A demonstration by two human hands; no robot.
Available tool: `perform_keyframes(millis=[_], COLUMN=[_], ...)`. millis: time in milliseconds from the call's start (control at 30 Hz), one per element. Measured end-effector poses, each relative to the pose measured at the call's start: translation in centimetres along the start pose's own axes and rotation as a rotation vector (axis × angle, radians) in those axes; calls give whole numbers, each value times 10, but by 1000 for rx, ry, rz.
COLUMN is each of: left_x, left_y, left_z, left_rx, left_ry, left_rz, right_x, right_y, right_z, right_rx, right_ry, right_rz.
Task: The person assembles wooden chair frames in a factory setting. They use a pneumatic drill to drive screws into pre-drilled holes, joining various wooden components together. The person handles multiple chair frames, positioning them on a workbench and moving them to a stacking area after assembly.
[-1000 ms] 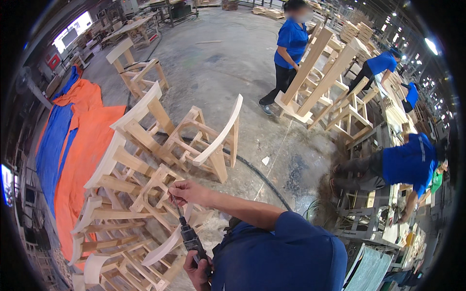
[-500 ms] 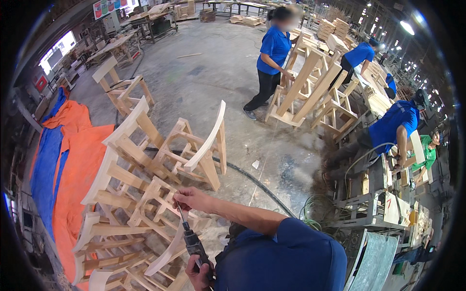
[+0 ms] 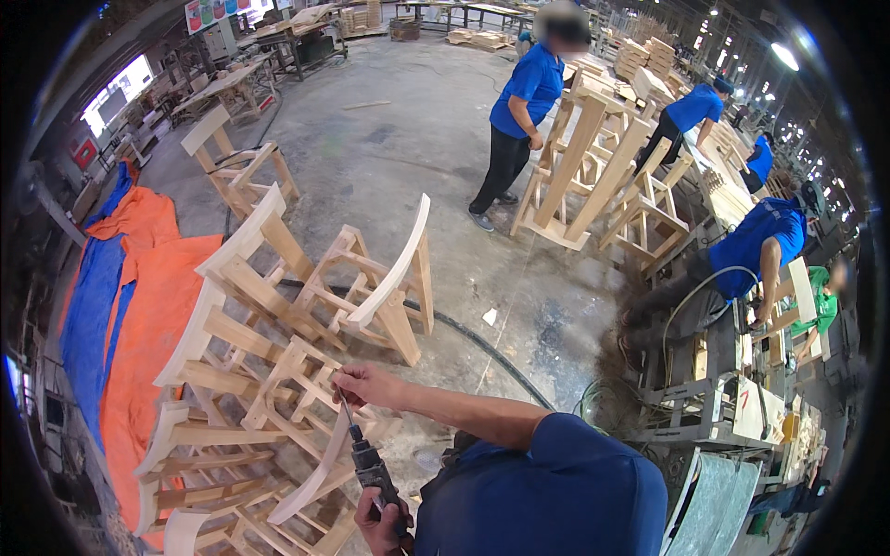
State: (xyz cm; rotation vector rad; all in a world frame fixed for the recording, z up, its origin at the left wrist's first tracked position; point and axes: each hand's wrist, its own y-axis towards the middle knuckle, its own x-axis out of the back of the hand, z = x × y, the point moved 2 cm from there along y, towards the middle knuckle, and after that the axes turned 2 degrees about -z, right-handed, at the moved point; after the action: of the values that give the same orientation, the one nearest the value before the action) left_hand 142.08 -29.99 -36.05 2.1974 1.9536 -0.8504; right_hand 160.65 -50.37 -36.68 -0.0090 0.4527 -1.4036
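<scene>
My left hand (image 3: 382,530) is wrapped around the grip of a dark power screwdriver (image 3: 371,468) at the lower middle. Its long thin bit (image 3: 349,414) points up and away from me. At the far end of that bit, my right hand (image 3: 363,384) is pinched closed; whatever sits between the fingertips is too small to name. Just beyond my fingers is the pale frame of an unfinished wooden chair (image 3: 298,378). Beside the screwdriver, a curved chair back rail (image 3: 315,477) slants down to the left.
Several more wooden chairs (image 3: 209,435) crowd the left, next to an orange sheet (image 3: 153,306). Another chair (image 3: 371,287) stands ahead. A dark hose (image 3: 482,350) crosses the floor. A co-worker in blue (image 3: 524,111) stands by chairs (image 3: 584,176); others work at benches on the right.
My hands and the screwdriver have hardly moved. The standing co-worker has lowered an arm from the chairs and straightened away from them.
</scene>
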Motion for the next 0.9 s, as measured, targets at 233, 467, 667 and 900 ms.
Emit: perform_keyframes(millis=[233, 467, 667, 900], left_x=[-56, -116, -148, -226], left_y=[26, 47, 69, 91], left_z=[16, 41, 47, 25], left_rx=[5, 44, 84, 171], left_ry=[41, 74, 317, 482], left_rz=[-11, 118, 183, 259], right_x=[56, 140, 183, 246], right_y=[0, -16, -22, -57], right_z=[34, 37, 44, 89], right_rx=[70, 83, 133, 277], right_ry=[6, 60, 121, 182], right_rz=[21, -64, -152, -299])
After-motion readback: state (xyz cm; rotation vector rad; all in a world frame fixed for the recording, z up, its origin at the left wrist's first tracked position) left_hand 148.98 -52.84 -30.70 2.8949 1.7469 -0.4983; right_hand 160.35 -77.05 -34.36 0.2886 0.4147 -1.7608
